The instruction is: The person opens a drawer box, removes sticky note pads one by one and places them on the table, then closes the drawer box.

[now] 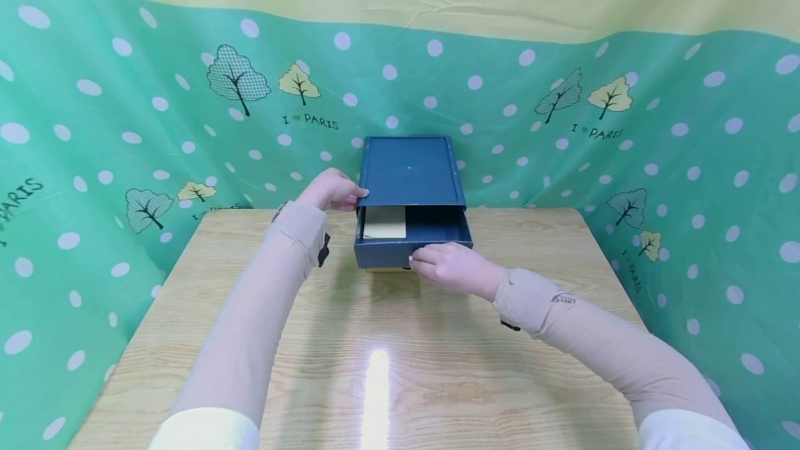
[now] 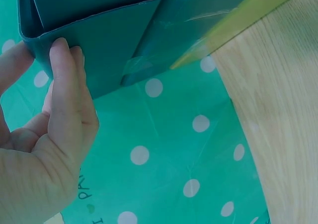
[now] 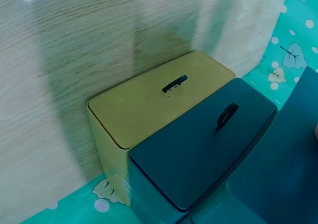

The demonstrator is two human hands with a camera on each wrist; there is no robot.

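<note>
A dark blue drawer unit (image 1: 409, 169) stands at the back of the table, its top drawer (image 1: 381, 254) pulled out toward me. Inside that drawer, on the left, lies a flat cream-coloured piece (image 1: 385, 222). My left hand (image 1: 333, 190) grips the unit's upper left edge, thumb at the top and fingers (image 2: 60, 60) along the side wall. At the middle of the drawer front, my right hand (image 1: 457, 268) has its fingers curled at the handle, which they hide. Only a sliver of this hand shows at the edge of the right wrist view.
Below the open drawer are a closed blue drawer (image 3: 194, 149) and a yellow drawer (image 3: 149, 105), each with a black handle. The wooden table (image 1: 400, 367) stretches toward me. A green dotted curtain (image 1: 437, 89) hangs close behind and at both sides.
</note>
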